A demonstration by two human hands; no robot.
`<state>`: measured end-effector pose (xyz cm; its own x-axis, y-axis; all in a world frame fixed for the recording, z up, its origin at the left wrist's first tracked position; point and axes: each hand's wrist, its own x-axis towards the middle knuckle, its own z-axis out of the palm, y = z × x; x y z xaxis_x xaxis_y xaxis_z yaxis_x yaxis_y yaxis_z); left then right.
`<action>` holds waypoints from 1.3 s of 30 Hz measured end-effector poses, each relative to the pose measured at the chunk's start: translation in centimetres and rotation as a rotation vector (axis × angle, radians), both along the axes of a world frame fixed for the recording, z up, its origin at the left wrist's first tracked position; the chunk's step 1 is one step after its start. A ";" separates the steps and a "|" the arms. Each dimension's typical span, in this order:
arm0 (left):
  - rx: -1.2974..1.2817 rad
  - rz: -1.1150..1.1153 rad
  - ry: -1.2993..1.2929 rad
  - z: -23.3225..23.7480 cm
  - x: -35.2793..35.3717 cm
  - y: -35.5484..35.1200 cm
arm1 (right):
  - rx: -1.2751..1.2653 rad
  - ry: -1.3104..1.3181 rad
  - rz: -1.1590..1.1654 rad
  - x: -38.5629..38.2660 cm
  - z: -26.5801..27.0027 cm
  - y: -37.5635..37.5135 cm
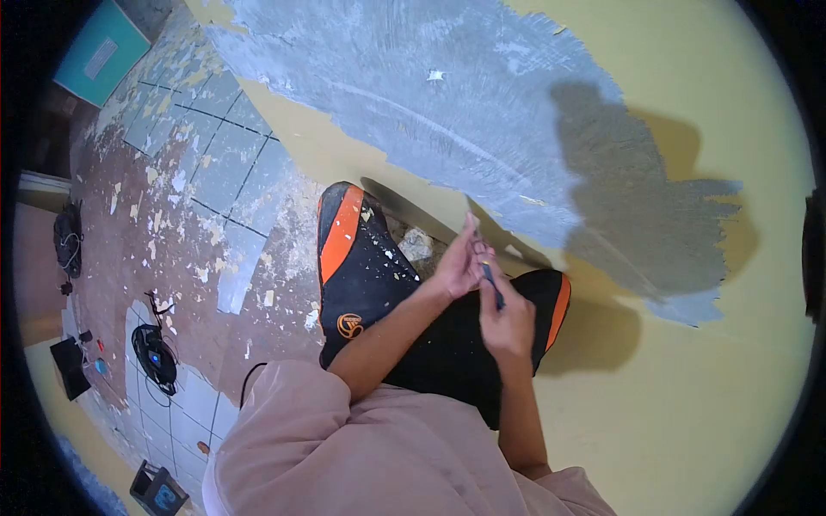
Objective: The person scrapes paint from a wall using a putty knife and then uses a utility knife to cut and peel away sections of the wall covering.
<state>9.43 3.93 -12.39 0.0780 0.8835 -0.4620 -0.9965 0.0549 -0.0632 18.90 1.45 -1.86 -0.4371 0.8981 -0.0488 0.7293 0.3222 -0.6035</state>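
My right hand point(508, 322) is closed around a slim tool with a dark blue handle point(491, 284); its working end is hidden among my fingers. Close to that end is my left hand point(463, 265), its fingers bent and one fingertip pointing at the wall. Whatever the left fingers pinch is too small to make out. Both hands are above my lap, between my dark trouser legs with orange stripes point(344, 230). In front of them stands a yellow wall point(731, 77) with a large bare grey patch point(482, 112) where the paint is off.
Paint flakes point(155, 176) litter the reddish floor and grey tiles point(225, 142) to the left. A teal box point(103, 52) sits at the upper left. Black cabled gear point(155, 357) and a dark stool-like object point(158, 490) are at the lower left.
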 end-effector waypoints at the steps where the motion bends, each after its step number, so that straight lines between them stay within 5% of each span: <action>1: -0.064 -0.038 0.064 1.5 0.1 0.0 | -0.012 0.048 -0.024 0.3 0.6 0.3; 5: -0.024 0.156 -0.050 -1.8 -1.9 0.2 | -0.027 -0.200 0.030 -2.5 -1.8 0.9; 7: 0.063 0.166 -0.109 -2.6 -2.0 0.1 | 0.199 -0.016 0.097 -2.2 -2.6 0.7; 10: -0.067 -0.071 0.164 1.2 -0.4 -0.1 | -0.156 0.127 -0.104 -0.2 0.7 0.1; 14: -0.076 0.104 0.129 -0.1 -3.1 -0.3 | -0.078 -0.035 -0.014 -2.8 -2.5 0.6; 18: 0.006 -0.087 0.111 -1.0 -1.9 -0.5 | -0.156 0.044 -0.078 -1.0 0.0 0.0; 23: 0.076 0.065 -0.005 -4.2 -2.6 0.0 | -0.095 -0.147 -0.039 -2.4 -1.5 0.8; 28: 0.010 -0.102 0.078 0.0 -0.7 0.0 | -0.080 0.147 -0.090 0.2 -0.1 0.3; 31: -0.001 0.022 -0.003 -2.7 -1.9 0.2 | -0.130 -0.148 -0.054 -2.1 -0.6 0.9; 35: 0.088 -0.130 0.079 -1.3 -0.9 -0.8 | -0.100 0.090 -0.107 -0.2 -0.7 -0.5; 39: -0.057 -0.006 0.059 -2.5 -1.3 0.0 | -0.231 -0.127 -0.088 -1.8 -0.1 1.0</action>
